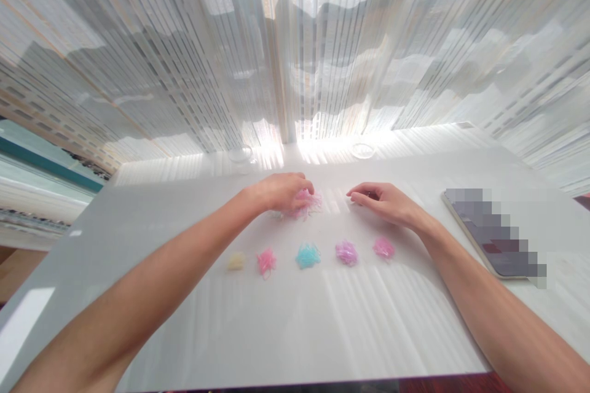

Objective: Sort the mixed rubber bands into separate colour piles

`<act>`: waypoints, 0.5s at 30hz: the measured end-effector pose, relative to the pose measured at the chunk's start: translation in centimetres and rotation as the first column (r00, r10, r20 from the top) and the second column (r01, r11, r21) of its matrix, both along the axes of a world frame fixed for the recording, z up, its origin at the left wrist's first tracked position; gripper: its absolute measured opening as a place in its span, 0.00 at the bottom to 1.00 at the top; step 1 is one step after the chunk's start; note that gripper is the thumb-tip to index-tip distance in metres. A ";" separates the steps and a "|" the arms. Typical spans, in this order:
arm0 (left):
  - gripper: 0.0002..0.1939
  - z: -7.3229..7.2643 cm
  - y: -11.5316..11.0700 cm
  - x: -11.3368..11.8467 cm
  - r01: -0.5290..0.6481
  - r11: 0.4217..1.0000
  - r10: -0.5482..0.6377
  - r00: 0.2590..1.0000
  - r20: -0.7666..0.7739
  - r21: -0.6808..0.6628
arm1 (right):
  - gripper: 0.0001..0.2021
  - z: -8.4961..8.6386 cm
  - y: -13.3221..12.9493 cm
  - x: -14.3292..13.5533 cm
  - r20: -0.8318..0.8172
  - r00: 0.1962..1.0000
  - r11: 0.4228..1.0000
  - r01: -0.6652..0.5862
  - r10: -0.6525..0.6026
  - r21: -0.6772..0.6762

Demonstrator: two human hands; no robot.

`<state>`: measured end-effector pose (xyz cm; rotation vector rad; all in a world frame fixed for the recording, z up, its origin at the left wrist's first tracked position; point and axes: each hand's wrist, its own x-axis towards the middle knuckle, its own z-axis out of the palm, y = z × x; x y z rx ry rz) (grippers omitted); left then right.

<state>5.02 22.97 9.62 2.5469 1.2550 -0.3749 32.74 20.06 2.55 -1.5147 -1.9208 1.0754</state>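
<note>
My left hand [286,191] reaches over a mixed pile of thin, strand-like bands [308,201], mostly pink with some pale ones. Its fingers are bent and somewhat apart, touching the pile, and they hide part of it. To the right of the pile my right hand [385,201] rests on the white table [276,331]. Its thumb and forefinger point left with a small gap between them, and nothing shows in it. Nearer me lies a row of small heaps: pale yellow bands [236,261], coral pink bands [266,263], turquoise bands [308,255], lilac bands [346,253] and pink bands [383,248].
A phone [488,239], partly blurred out, lies right of my right forearm. Two clear round objects [364,150] stand at the back edge by the striped sheer curtain [322,61]. Bright light falls through it. The table's front edge shows at the bottom.
</note>
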 end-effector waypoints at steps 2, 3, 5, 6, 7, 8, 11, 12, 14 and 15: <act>0.14 -0.1 0.2 0.0 -0.004 1.000 0.003 1.000 0.017 0.025 | 0.20 0.1 0.0 0.0 -0.001 1.000 1.000 0.000 0.000 -0.005; 0.13 0.0 0.3 0.0 -0.007 0.999 0.006 1.000 0.024 0.033 | 0.20 0.1 -0.1 0.0 -0.003 1.000 1.000 0.000 0.000 -0.007; 0.12 0.1 0.4 -0.2 -0.009 0.999 0.006 0.999 0.046 0.048 | 0.19 0.2 -0.1 0.0 -0.008 1.000 1.000 -0.001 0.001 -0.008; 0.12 0.1 0.4 -0.3 -0.006 0.998 0.002 0.998 0.067 0.058 | 0.19 0.1 -0.1 0.0 -0.010 1.000 1.000 0.000 0.000 -0.007; 0.13 0.2 0.4 -0.3 -0.001 0.998 -0.005 0.996 0.090 0.069 | 0.19 0.1 -0.2 0.0 -0.011 1.000 1.000 0.000 0.000 -0.006; 0.13 0.3 0.4 -0.4 0.006 0.997 -0.015 0.993 0.114 0.080 | 0.19 0.1 -0.2 0.0 -0.013 1.000 1.000 0.000 0.000 -0.004; 0.13 0.5 0.2 -0.7 0.019 0.995 -0.035 0.987 0.157 0.100 | 0.19 0.0 -0.2 0.0 -0.013 1.000 1.000 0.002 -0.002 -0.002; 0.13 0.6 0.2 -0.8 0.017 0.994 -0.034 0.986 0.161 0.103 | 0.19 0.0 -0.2 0.0 -0.011 1.000 1.000 0.001 -0.001 -0.003; 0.13 0.8 0.1 -0.9 0.011 0.994 -0.029 0.986 0.162 0.108 | 0.20 0.1 -0.1 0.0 -0.005 1.000 1.000 0.001 -0.001 -0.003; 0.13 0.9 0.0 -0.9 0.007 0.994 -0.025 0.987 0.161 0.112 | 0.20 0.1 -0.1 0.0 -0.003 1.000 1.000 0.001 -0.001 -0.003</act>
